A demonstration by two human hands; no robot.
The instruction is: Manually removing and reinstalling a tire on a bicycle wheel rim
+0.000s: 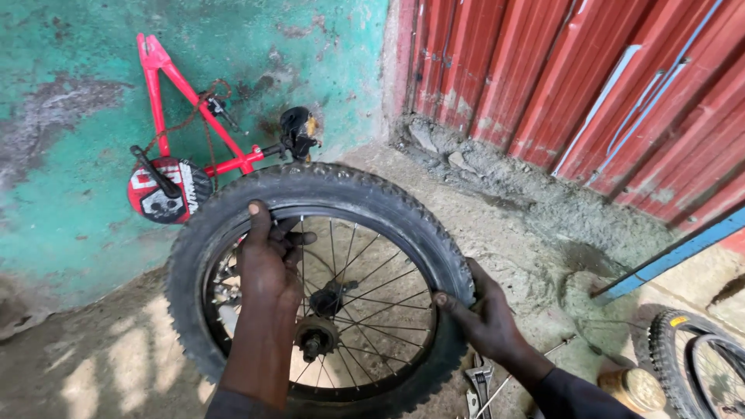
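A small bicycle wheel with a knobby black tyre (pixel 326 186) stands upright in front of me on the concrete ground. Thin spokes run to its hub and axle (pixel 314 337). My left hand (pixel 268 256) grips the upper left of the tyre's inner edge, thumb on the sidewall, fingers curled inside the rim. My right hand (pixel 481 314) holds the right side of the tyre, thumb pressed on the inner edge.
A red bicycle frame (pixel 198 116) with crank, chain and pedal leans on the green wall behind the wheel. Red corrugated metal sheeting (pixel 590 85) stands at right. Pliers (pixel 477 384) lie on the ground. A second wheel (pixel 698 365) and a brown tin (pixel 632 388) sit at lower right.
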